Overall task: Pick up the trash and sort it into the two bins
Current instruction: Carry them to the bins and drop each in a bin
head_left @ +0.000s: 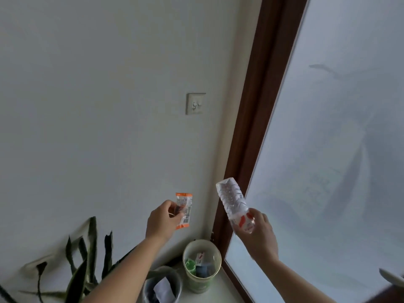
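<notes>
While the left hand (160, 219) pinches an orange wrapper (183, 211), the right hand (260, 234) grips a clear bottle (234, 203), both above the green bin (202, 266) and grey bin (162, 285) in the floor's corner.

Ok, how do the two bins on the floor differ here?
The green bin stands nearer the window frame; the grey bin sits closer to the plant. The green bin holds several pieces, one bright green, while the grey bin shows mainly a pale piece over dark contents. The green bin is fully in view; the grey bin is cut off by the bottom edge. Both are round, open-topped and already hold trash.
</notes>
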Action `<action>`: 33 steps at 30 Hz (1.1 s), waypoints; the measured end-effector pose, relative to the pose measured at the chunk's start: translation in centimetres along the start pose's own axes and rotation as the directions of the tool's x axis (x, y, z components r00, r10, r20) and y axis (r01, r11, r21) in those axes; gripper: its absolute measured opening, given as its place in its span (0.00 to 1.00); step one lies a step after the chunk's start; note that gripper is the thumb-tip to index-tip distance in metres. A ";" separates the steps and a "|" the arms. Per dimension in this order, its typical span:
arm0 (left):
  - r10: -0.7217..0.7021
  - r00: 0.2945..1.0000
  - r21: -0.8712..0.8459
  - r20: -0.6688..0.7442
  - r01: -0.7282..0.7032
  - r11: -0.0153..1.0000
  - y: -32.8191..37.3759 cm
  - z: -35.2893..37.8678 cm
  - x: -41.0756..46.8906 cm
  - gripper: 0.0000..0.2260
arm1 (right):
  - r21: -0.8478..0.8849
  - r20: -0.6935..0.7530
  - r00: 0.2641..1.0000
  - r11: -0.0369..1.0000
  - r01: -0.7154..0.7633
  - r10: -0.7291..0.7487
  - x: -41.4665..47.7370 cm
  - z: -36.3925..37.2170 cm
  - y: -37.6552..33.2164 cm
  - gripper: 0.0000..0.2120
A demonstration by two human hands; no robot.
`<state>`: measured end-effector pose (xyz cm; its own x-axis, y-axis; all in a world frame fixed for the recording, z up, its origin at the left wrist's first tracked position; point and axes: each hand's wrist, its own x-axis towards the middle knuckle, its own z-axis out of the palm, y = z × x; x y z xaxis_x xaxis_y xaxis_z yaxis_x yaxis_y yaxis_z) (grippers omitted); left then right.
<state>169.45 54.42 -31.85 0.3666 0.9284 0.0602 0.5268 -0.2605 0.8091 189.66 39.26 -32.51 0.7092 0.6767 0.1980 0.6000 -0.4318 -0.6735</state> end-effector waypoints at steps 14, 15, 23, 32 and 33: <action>-0.216 0.975 0.112 0.051 0.209 0.972 -10.1 6.3 15.0 0.09 | -0.085 0.251 0.954 0.986 -0.145 0.162 12.8 15.3 5.8 0.28; -0.236 0.970 0.113 0.053 0.229 0.967 -11.1 7.1 15.6 0.09 | -0.096 0.269 0.948 0.985 -0.146 0.167 13.2 16.4 6.6 0.29; -0.424 0.904 0.158 0.057 0.412 0.898 -21.7 15.8 17.2 0.09 | -0.238 0.471 0.850 0.962 -0.135 0.236 14.8 25.5 16.4 0.29; -0.611 0.791 0.174 0.044 0.596 0.784 -31.4 23.9 15.6 0.06 | -0.366 0.604 0.718 0.921 -0.134 0.345 14.2 34.3 26.7 0.32; -0.620 0.783 0.177 0.044 0.605 0.776 -32.2 24.7 15.4 0.06 | -0.364 0.612 0.712 0.922 -0.132 0.344 14.3 35.2 27.5 0.32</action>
<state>177.08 70.54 -71.40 -0.0056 0.8769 -0.4806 0.7664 0.3124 0.5612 203.31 58.08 -73.30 0.4849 0.6984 -0.5264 0.5943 -0.7047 -0.3875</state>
